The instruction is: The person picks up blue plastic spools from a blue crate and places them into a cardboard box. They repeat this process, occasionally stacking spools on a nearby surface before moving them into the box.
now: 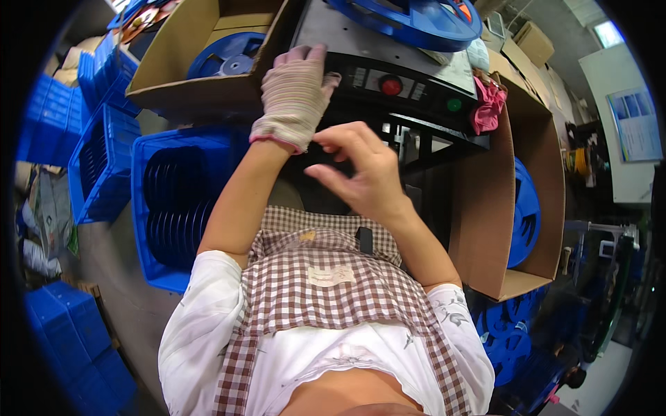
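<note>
My left hand (295,96) wears a striped knit glove with a pink cuff edge. It is raised between a cardboard box and the black front panel (372,80) of a machine, fingers pointing away from me, and nothing shows in it. My bare right hand (367,169) is just right of the glove's cuff, thumb and fingers apart, its index fingertip close to the cuff; whether they touch I cannot tell. The panel carries a red button (391,85) and a green button (454,104). A blue plastic reel (411,23) lies on the machine's grey top.
An open cardboard box (192,93) at upper left holds a blue reel (229,60). Another cardboard box (481,223) stands right with a blue reel (524,213) inside. Dark discs fill a blue crate (138,218) at left. A pink cloth (488,106) hangs at the machine's right corner.
</note>
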Motion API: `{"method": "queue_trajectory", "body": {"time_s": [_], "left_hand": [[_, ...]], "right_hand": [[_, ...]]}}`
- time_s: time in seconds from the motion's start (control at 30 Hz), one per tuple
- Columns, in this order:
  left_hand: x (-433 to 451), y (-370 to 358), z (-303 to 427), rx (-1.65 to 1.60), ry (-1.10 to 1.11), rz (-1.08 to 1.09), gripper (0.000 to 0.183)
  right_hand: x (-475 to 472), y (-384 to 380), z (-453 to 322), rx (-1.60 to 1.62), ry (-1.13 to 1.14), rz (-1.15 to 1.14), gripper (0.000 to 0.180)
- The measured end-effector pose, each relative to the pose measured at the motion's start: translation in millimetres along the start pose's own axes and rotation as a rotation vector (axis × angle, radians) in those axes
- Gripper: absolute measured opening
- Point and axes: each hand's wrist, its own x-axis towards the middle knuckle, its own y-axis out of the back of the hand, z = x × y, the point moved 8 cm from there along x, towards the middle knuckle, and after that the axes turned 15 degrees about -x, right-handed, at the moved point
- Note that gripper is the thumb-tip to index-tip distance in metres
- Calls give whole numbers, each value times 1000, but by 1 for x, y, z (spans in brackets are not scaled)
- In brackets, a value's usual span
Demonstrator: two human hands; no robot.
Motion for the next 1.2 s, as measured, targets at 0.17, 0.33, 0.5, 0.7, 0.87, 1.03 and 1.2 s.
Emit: {"method": "queue_trajectory", "body": {"time_s": [0.17, 0.33, 0.5, 0.7, 0.87, 1.03, 1.2], "left_hand": [[-4, 0, -13, 66, 43, 10, 49], [-6, 9, -21, -269, 49, -16, 52], [-23, 28, 21, -1852, -73, -66, 51], [-18, 20, 6, -1712, -14, 107, 26], [-4, 2, 57, -1423, -109, -74, 25], [23, 1, 98, -866, -512, -66, 40], [79, -4, 91, -79, -636, 159, 59]], "right_hand": [[9, -43, -6, -136, 81, 48, 25], [11, -60, -33, 128, 171, -92, 14], [-21, -75, -57, 352, 164, -343, 14], [-34, -59, 9, 270, -137, -189, 26], [-35, -55, 34, 264, -286, -115, 18], [-37, -26, 47, 207, -265, -183, 15], [-81, -2, 76, 248, -446, -199, 14]]}}
